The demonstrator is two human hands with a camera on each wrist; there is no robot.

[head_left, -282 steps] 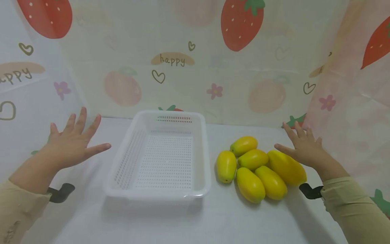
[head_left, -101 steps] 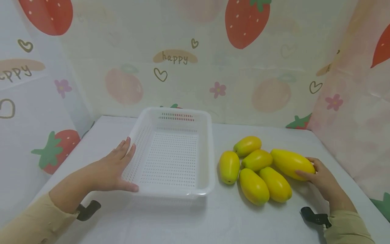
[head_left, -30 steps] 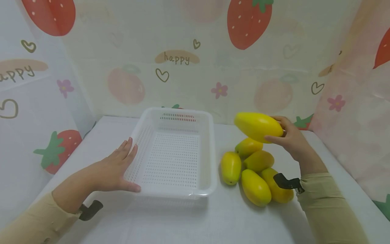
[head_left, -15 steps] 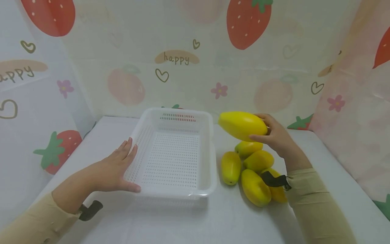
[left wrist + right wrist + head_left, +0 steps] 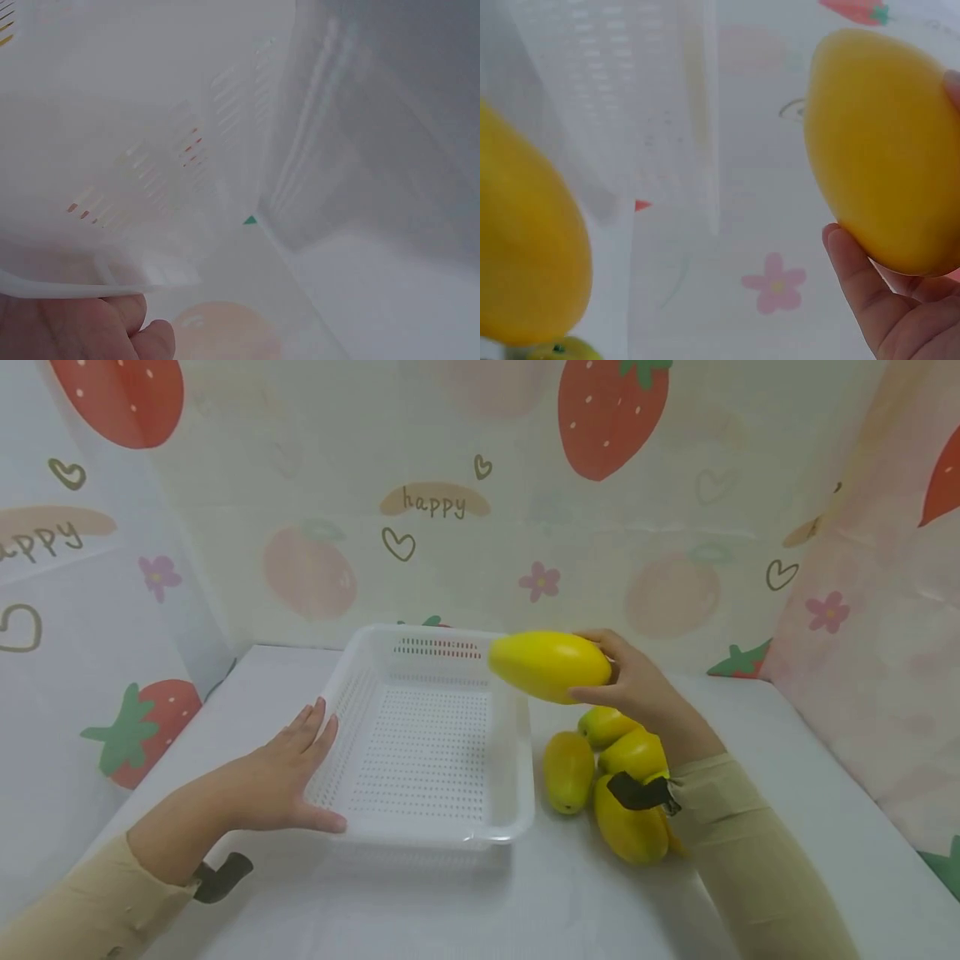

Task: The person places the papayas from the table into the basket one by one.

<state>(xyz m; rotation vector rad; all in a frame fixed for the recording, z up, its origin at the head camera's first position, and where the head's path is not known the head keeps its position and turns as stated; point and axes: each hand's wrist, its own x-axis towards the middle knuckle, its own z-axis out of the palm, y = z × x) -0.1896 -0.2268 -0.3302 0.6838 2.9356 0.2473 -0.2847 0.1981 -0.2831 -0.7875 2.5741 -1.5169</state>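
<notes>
My right hand (image 5: 641,693) holds a large yellow fruit (image 5: 551,667), long and tapered like a mango or papaya. It is raised, its pointed end overlapping the right rim of a white perforated plastic basket (image 5: 420,752) in the head view. Fingers and thumb grip its blunt end; the right wrist view shows this fruit (image 5: 889,150) in the hand (image 5: 892,319), beside the basket's wall. My left hand (image 5: 262,785) rests against the basket's left side, fingers straight along the rim, thumb at the front left corner. In the left wrist view, fingertips (image 5: 154,337) show just below the rim.
Right of the basket lie several smaller yellow fruits with greenish ends, such as an upright one (image 5: 568,772) and one nearer the front (image 5: 633,835). My right sleeve (image 5: 742,835) partly covers them. A strawberry-printed curtain (image 5: 315,468) stands behind the white-covered table (image 5: 375,902).
My right hand grasped the large fruit at the pile's right side, lifted it and carried it left to the basket's right rim. My left hand came to the basket's side and stayed there.
</notes>
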